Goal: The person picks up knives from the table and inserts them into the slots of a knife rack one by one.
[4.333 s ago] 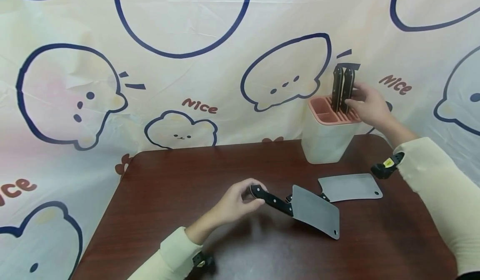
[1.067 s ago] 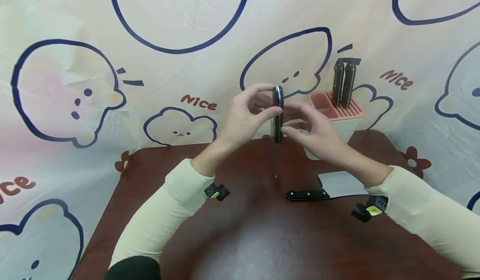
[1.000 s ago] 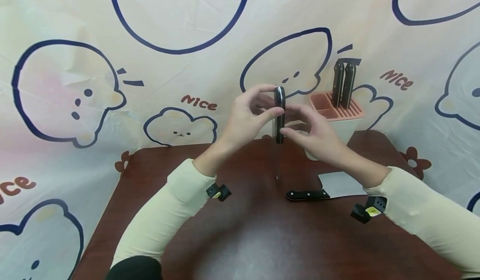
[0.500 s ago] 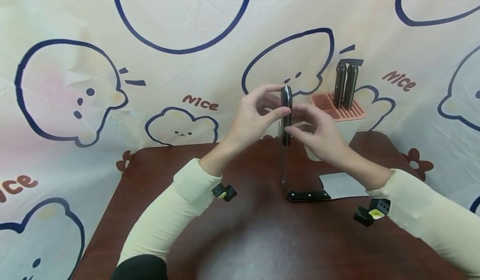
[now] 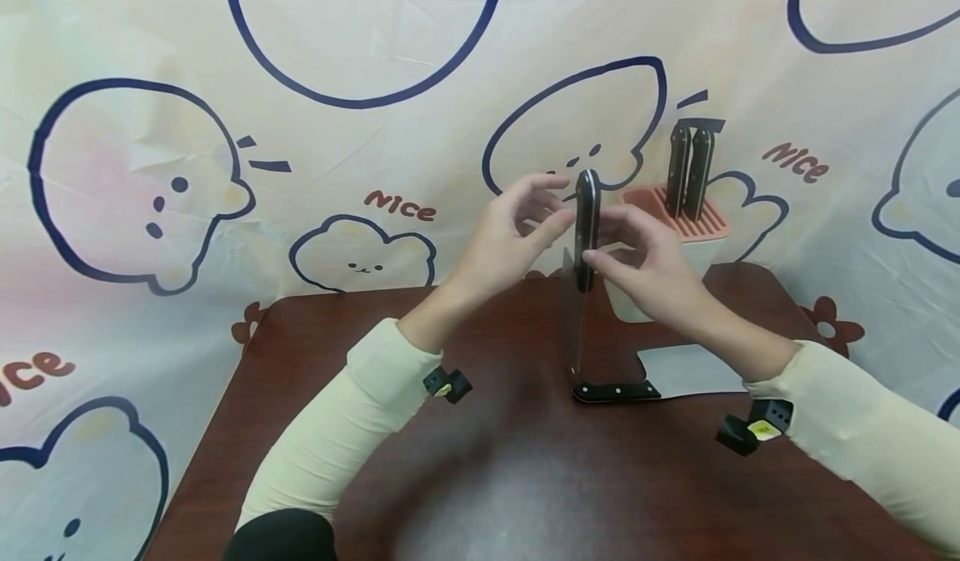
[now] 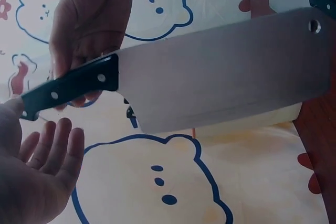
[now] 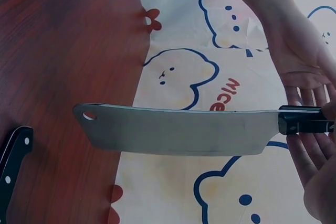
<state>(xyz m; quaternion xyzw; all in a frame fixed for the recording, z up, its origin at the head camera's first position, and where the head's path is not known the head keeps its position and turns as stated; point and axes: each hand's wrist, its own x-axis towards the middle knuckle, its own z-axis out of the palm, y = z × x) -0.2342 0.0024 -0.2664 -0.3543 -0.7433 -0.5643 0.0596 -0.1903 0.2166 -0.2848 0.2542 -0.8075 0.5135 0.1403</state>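
In the head view a cleaver (image 5: 587, 227) hangs upright in mid-air, black handle up and blade down, seen nearly edge-on. My right hand (image 5: 645, 257) pinches the lower part of its handle between thumb and fingers. Just left of the handle is my left hand (image 5: 517, 232), its fingers loosely bent and parted, thumb tip right beside the handle. The left wrist view shows the cleaver's broad blade (image 6: 220, 72) with a hole near its far corner. A second cleaver (image 5: 690, 371) lies on the table, its blade partly hidden by my right forearm.
Behind my right hand stands a white knife holder (image 5: 701, 252) with a pink slotted top, partly covered by the hand. Two black-handled knives (image 5: 690, 173) stand in its slots. The dark wooden table (image 5: 480, 461) ends against a cartoon-printed cloth (image 5: 360, 152).
The cleaver, earlier held slanted low by my left hand, came upright between both hands and moved slightly right. My left fingers have let go of it. The right hand left the holder's knives.
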